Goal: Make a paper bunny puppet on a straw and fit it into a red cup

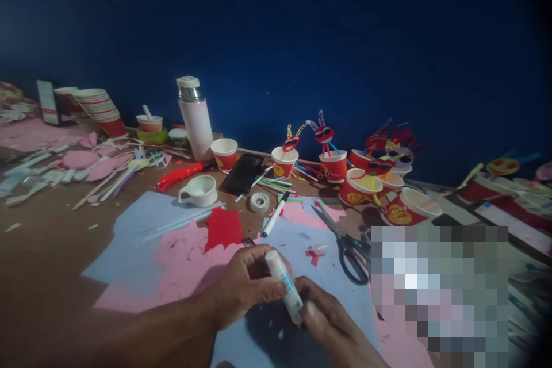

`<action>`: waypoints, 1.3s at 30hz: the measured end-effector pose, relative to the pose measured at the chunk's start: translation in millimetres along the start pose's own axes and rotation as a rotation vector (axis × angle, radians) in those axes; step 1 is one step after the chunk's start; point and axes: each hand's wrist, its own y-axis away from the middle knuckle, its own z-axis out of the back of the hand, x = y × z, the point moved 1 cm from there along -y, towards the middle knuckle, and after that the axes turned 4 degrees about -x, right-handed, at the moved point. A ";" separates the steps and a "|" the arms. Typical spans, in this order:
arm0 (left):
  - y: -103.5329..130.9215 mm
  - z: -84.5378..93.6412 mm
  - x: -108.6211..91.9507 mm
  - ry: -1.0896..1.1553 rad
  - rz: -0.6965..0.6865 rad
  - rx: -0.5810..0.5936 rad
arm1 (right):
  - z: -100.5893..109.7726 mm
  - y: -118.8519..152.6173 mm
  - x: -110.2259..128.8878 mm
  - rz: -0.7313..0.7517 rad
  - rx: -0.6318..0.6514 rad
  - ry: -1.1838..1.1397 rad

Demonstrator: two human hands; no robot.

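While the left hand (235, 293) pinches the white tube (285, 280) between thumb and fingers around its middle, the right hand (330, 322) has thumb and forefinger closed on the lower end. The tube, apparently a glue stick, lies between the two hands, tilted, its long axis slanting from the upper end, away from the body and leftward, to the lower end, nearer the body and rightward. So the right hand is nearer the lower end, and the left the upper. Beneath is a pale blue sheet (332, 293); beyond the right hand sit a small clear piece (318, 249) and, further right, black-handled scissors (340, 234).
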 end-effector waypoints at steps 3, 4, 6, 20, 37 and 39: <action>0.7 -0.2 -0.4 0.015 -0.012 0.008 | -0.2 -1.1 1.9 -0.036 0.104 -0.066; 1.0 0.2 -0.2 0.013 -0.015 0.000 | 0.4 -1.0 1.5 -0.032 0.080 -0.047; 1.4 1.4 0.9 0.003 -0.012 -0.024 | 2.3 0.3 0.2 -0.002 -0.043 0.045; 1.4 1.6 3.5 0.000 0.003 -0.016 | 4.5 2.5 4.5 -0.025 -0.131 0.189; 0.1 5.7 9.1 -0.011 -0.025 -0.034 | 5.8 7.6 -0.9 0.277 -0.400 0.627; -0.2 5.9 7.4 -0.020 -0.039 -0.025 | 4.4 8.3 0.4 0.221 -0.313 0.564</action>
